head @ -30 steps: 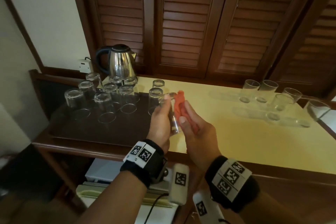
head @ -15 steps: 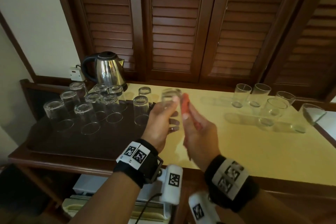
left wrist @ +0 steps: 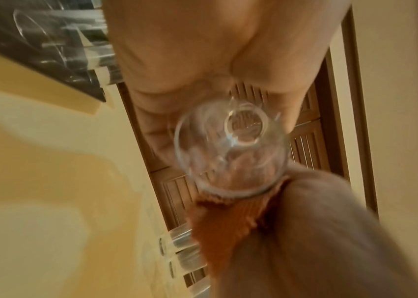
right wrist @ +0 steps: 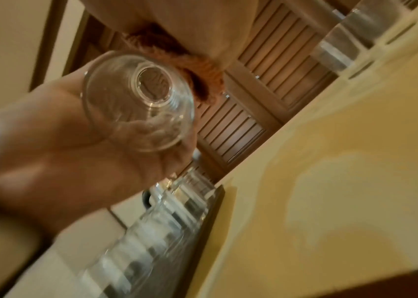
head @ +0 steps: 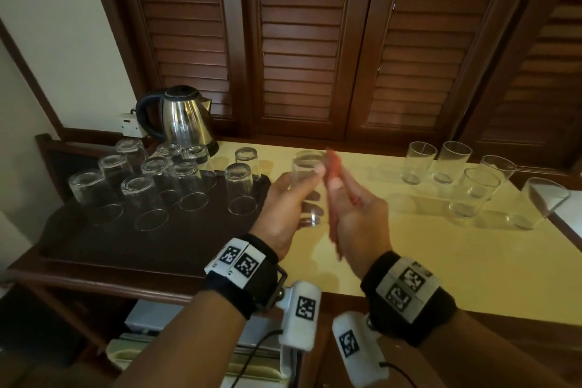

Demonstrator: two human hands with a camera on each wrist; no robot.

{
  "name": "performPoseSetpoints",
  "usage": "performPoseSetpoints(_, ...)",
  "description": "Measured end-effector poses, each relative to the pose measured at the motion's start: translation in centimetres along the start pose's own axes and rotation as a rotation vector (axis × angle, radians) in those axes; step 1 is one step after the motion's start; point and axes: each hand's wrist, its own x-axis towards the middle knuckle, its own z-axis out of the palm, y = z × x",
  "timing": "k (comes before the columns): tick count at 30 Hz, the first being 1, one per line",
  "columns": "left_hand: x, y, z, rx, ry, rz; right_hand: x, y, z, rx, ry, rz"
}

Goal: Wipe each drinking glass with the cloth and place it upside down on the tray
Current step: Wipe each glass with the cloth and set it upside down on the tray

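Note:
My left hand (head: 291,198) grips a clear drinking glass (head: 308,189) above the counter, just right of the dark tray (head: 176,239). The glass (left wrist: 230,155) shows end-on in the left wrist view, and again as the glass (right wrist: 138,106) in the right wrist view. My right hand (head: 349,214) holds an orange cloth (head: 333,164) against the glass's right side. The cloth (left wrist: 228,221) touches the glass wall; the cloth (right wrist: 197,66) sits under my right fingers. Several glasses (head: 138,192) stand upside down on the tray. Several upright glasses (head: 478,189) wait on the yellow counter at the right.
A steel kettle (head: 185,120) stands behind the tray by a wall socket (head: 127,123). Louvred wooden doors (head: 315,41) back the yellow counter (head: 441,261). The counter's front edge runs below my wrists, with a shelf and white appliance (head: 151,321) underneath.
The glass has turned more upright in my left hand and risen slightly. The cloth now lies flat along the glass's side instead of bunched near its mouth.

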Motion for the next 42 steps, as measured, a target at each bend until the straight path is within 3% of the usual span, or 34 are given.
performPoseSetpoints(2,0.1,0.4,-0.2,-0.036,0.011,-0.023,-1.1,0.0,0.5,-0.005,-0.033,0.012)
performPoseSetpoints(5,-0.2,0.3,0.0,0.039,-0.108,-0.071,0.3,0.5,-0.3,0.016,0.037,-0.003)
performPoseSetpoints(9,0.0,-0.4,0.1,-0.033,0.012,0.0,-0.7,0.1,0.4,-0.04,-0.065,-0.028)
performPoseSetpoints(13,-0.8,-0.2,-0.4,-0.027,-0.135,-0.07,0.1,-0.2,-0.3,-0.019,0.03,-0.014)
performPoseSetpoints(17,-0.5,-0.5,-0.8,-0.082,-0.008,0.019,-1.4,-0.6,1.0,-0.023,-0.06,-0.033)
performPoseSetpoints(21,-0.8,-0.5,-1.0,-0.012,-0.127,-0.04,-0.2,-0.3,0.5,0.033,0.044,-0.001)
performPoseSetpoints(25,-0.5,-0.3,-1.5,-0.071,0.026,0.038,-2.4,-0.5,1.8,-0.017,-0.062,-0.021)
performPoseSetpoints(29,-0.9,-0.4,-1.7,0.008,-0.118,-0.034,-0.6,-0.2,1.1,0.043,0.074,0.052)
performPoseSetpoints(32,-0.8,-0.5,-1.7,-0.036,-0.002,0.044,-1.9,-0.9,1.8,-0.027,-0.032,-0.01)
performPoseSetpoints(34,-1.0,-0.2,-1.9,-0.069,-0.031,-0.014,-2.6,-1.0,2.2,-0.027,-0.055,0.002)
performPoseSetpoints(37,-1.0,0.1,-2.3,-0.002,-0.12,-0.039,-1.1,-0.8,1.4,0.045,0.047,0.051)
performPoseSetpoints(40,-0.4,0.2,-2.4,0.004,-0.018,0.037,-2.6,-1.1,2.3,-0.002,-0.045,0.009)
performPoseSetpoints(42,-0.6,0.3,-2.4,-0.018,-0.052,-0.009,-2.8,-0.9,2.4,0.014,-0.033,0.017)
